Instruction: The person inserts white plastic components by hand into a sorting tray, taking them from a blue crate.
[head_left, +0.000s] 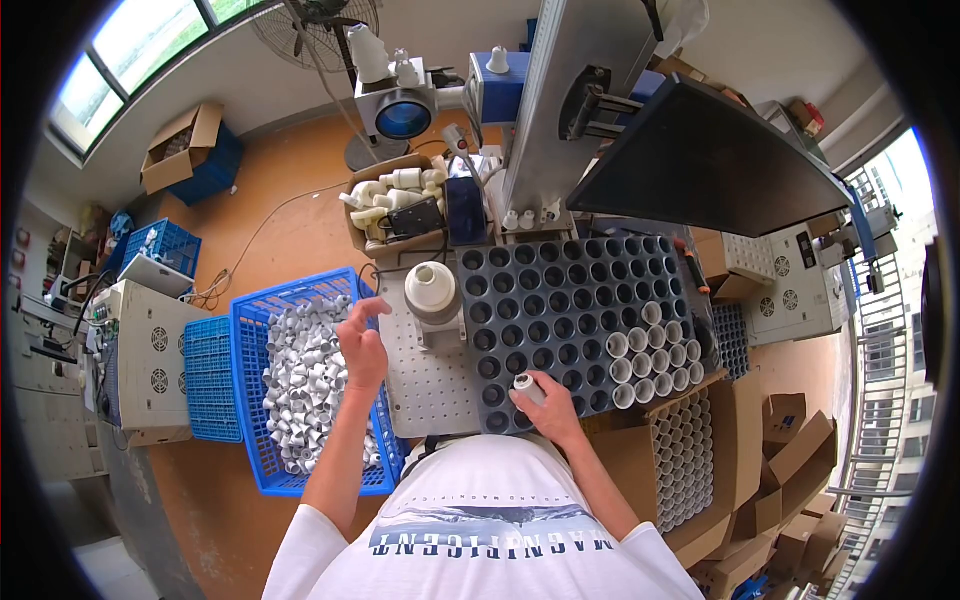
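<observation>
My right hand (552,408) is closed around a small white plastic fitting (528,386) with a dark opening, over the near-left edge of the black tray (530,262). This tray has rows of round holes; white cup-shaped fittings (655,362) fill several at its right side. My left hand (364,350) is raised over the border between the blue basket (250,400) and the perforated metal plate (425,400), fingers apart and nothing visible in them. Beyond it, a larger white stepped part (432,290) stands on a metal holder. Loose white fittings (305,370) heap up inside the basket.
A lens head (404,116) on a column overhangs the bench's far side. A black monitor (710,160) leans in from the right. Cardboard boxes (735,440) stand at the near right, one packed with white cups. Another box (360,235) holds cream-coloured pipe fittings.
</observation>
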